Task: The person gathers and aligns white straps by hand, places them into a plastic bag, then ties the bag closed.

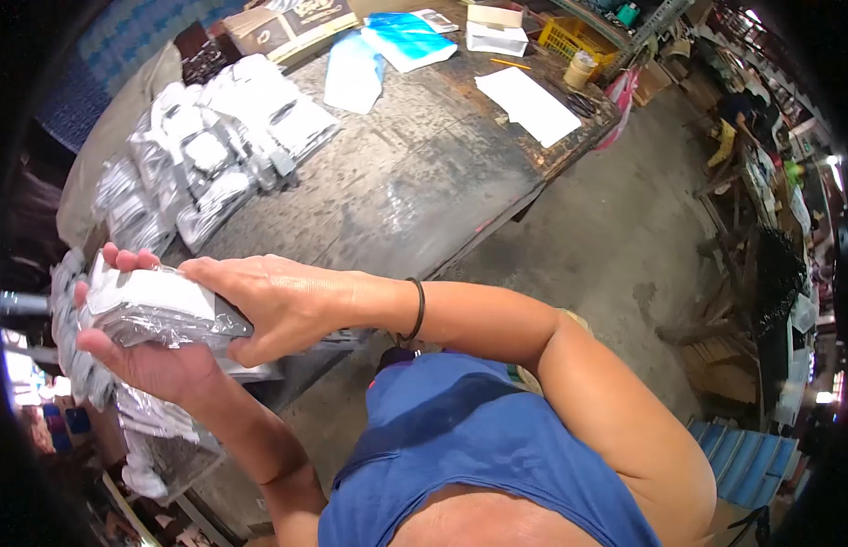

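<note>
Between my two hands is a plastic-wrapped pack (155, 305), white on top with grey at its right end, held at the left over the table's near edge. My left hand (164, 366) supports it from below, fingers curled round its far left side. From the right, my right hand (264, 296) grips the pack's end, its thumb low and fingers over the upper edge. The clear wrap is crinkled and shiny. What is inside looks like folded gloves, though glare hides detail. Past my hands lies a pile of similar clear-bagged packs (205, 150), white and grey.
The worn dark table (387, 173) bears blue-and-white plastic bags (410, 41), a white paper sheet (530, 105), a pencil (510, 64), a white box (497, 32) and a yellow crate (574, 41). Grey gloves (73, 310) are heaped at far left. Concrete floor (606, 242) lies right.
</note>
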`<state>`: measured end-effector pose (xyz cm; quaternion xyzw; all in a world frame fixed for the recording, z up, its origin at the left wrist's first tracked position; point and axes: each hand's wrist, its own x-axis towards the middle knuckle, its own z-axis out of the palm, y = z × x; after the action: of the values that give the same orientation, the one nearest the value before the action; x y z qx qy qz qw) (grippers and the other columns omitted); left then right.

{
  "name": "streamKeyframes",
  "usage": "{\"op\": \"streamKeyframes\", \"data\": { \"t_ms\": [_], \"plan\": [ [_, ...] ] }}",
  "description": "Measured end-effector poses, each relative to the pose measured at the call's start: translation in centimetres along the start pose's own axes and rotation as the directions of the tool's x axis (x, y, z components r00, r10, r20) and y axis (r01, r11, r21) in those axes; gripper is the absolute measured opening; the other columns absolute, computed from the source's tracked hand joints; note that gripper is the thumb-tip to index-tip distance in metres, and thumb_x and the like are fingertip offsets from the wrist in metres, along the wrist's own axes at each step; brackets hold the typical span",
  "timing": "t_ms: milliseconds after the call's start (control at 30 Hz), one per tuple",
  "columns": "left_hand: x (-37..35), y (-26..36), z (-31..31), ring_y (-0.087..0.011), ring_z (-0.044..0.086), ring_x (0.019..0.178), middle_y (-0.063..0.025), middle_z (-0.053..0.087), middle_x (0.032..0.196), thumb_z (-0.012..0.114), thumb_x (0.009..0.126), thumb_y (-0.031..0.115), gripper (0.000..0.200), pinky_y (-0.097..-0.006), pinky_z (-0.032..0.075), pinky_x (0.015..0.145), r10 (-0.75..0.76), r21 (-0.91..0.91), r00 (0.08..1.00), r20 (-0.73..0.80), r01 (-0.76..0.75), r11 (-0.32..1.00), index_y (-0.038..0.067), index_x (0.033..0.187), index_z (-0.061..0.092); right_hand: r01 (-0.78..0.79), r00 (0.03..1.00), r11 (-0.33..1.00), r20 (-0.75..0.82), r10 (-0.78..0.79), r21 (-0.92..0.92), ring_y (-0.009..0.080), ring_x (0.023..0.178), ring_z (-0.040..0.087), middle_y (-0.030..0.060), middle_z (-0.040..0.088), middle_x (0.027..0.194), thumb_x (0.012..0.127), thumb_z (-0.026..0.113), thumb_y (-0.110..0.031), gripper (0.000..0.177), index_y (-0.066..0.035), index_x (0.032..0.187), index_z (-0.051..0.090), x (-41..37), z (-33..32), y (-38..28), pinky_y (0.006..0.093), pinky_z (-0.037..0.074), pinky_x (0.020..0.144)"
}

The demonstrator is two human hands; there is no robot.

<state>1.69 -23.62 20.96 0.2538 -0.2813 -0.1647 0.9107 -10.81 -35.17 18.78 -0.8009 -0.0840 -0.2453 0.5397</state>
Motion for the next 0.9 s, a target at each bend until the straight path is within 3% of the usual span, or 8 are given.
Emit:
{"op": "streamKeyframes", "data": {
  "t_ms": [67, 233, 333, 467, 533, 567, 700, 900],
  "plan": [
    [1.4, -2.7, -0.6, -0.0292, 0.055, 0.104, -0.02, 0.049, 0.121, 0.058, 0.089, 0.045, 0.044, -0.0433, 0.045, 0.097, -0.06, -0.035, 0.991, 0.118, 0.065, 0.997, 0.012, 0.118, 0.054, -0.045, 0.997, 0.997, 0.06, 0.049, -0.064, 0.0392, 0.096, 0.059, 0.024, 0.059, 0.101, 0.065, 0.064, -0.016, 0.073, 0.001, 0.13, 0.036, 0.3, -3.2, 1.0, 0.0435, 0.048, 0.083],
    [-0.6, -16.2, -2.8, -0.0273, 0.055, 0.098, -0.0159, 0.054, 0.109, 0.051, 0.094, 0.038, 0.032, -0.0437, 0.047, 0.091, -0.384, -0.219, 0.897, -0.217, 0.339, 0.915, 0.014, 0.114, 0.051, -0.501, 0.823, 0.851, 0.219, 0.524, -0.156, 0.0331, 0.091, 0.062, 0.0243, 0.063, 0.096, 0.066, 0.063, -0.028, 0.066, 0.003, 0.121, 0.046, -2.7, -10.8, 7.7, 0.0411, 0.049, 0.078],
    [-3.1, -25.7, -6.1, -0.0262, 0.057, 0.089, -0.0127, 0.058, 0.094, 0.052, 0.093, 0.04, 0.034, -0.043, 0.049, 0.085, -0.58, -0.386, 0.754, -0.307, 0.459, 0.8, 0.009, 0.107, 0.051, -0.612, 0.742, 0.784, 0.269, 0.614, -0.104, 0.0243, 0.091, 0.061, 0.0192, 0.063, 0.101, 0.066, 0.066, -0.031, 0.066, 0.001, 0.121, 0.05, -6.2, -14.2, 14.8, 0.0358, 0.048, 0.08],
    [-6.3, -35.5, -6.6, -0.028, 0.055, 0.092, -0.0132, 0.056, 0.095, 0.051, 0.086, 0.06, 0.058, -0.0447, 0.047, 0.088, -0.566, -0.322, 0.6, -0.565, 0.472, 0.821, 0.009, 0.112, 0.046, -0.628, 0.716, 0.778, 0.405, 0.569, 0.017, 0.0209, 0.1, 0.055, 0.014, 0.06, 0.107, 0.069, 0.07, -0.025, 0.061, 0.003, 0.12, 0.051, -11.0, -18.4, 24.5, 0.0312, 0.044, 0.087],
    [-6.6, -37.5, -5.0, -0.0291, 0.055, 0.091, -0.0135, 0.055, 0.095, 0.047, 0.086, 0.064, 0.06, -0.0466, 0.047, 0.086, -0.544, -0.352, 0.572, -0.614, 0.418, 0.837, 0.009, 0.11, 0.045, -0.799, 0.579, 0.581, 0.462, 0.672, 0.156, 0.0198, 0.104, 0.053, 0.0125, 0.059, 0.11, 0.072, 0.072, -0.028, 0.062, 0.004, 0.121, 0.051, -12.3, -20.7, 25.8, 0.0303, 0.041, 0.092],
    [-6.4, -38.4, -4.3, -0.0301, 0.055, 0.09, -0.0137, 0.054, 0.096, 0.042, 0.086, 0.068, 0.063, -0.0485, 0.047, 0.085, -0.546, -0.386, 0.555, -0.628, 0.387, 0.838, 0.009, 0.108, 0.045, -0.796, 0.564, 0.599, 0.466, 0.682, 0.085, 0.0186, 0.105, 0.052, 0.0118, 0.058, 0.112, 0.076, 0.073, -0.032, 0.063, 0.003, 0.123, 0.05, -12.8, -21.8, 26.8, 0.0306, 0.04, 0.093],
    [-6.3, -40.8, -2.4, -0.0308, 0.052, 0.086, -0.0142, 0.051, 0.094, 0.037, 0.078, 0.08, 0.077, -0.0486, 0.046, 0.079, -0.453, -0.275, 0.593, -0.666, 0.37, 0.888, 0.009, 0.106, 0.045, -0.877, 0.466, 0.438, 0.578, 0.67, 0.2, 0.0182, 0.107, 0.05, 0.0114, 0.057, 0.115, 0.078, 0.072, -0.032, 0.064, 0.001, 0.127, 0.048, -14.5, -24.3, 30.5, 0.0303, 0.039, 0.094],
    [-6.7, -42.6, -2.5, -0.0306, 0.052, 0.082, -0.014, 0.051, 0.089, 0.034, 0.078, 0.081, 0.077, -0.0494, 0.046, 0.077, -0.432, -0.26, 0.574, -0.696, 0.358, 0.897, 0.009, 0.104, 0.045, -0.91, 0.39, 0.381, 0.653, 0.649, 0.165, 0.0176, 0.104, 0.051, 0.0109, 0.057, 0.114, 0.078, 0.071, -0.027, 0.059, 0.001, 0.125, 0.049, -14.3, -25.7, 31.8, 0.0299, 0.04, 0.092]
  ]
}}
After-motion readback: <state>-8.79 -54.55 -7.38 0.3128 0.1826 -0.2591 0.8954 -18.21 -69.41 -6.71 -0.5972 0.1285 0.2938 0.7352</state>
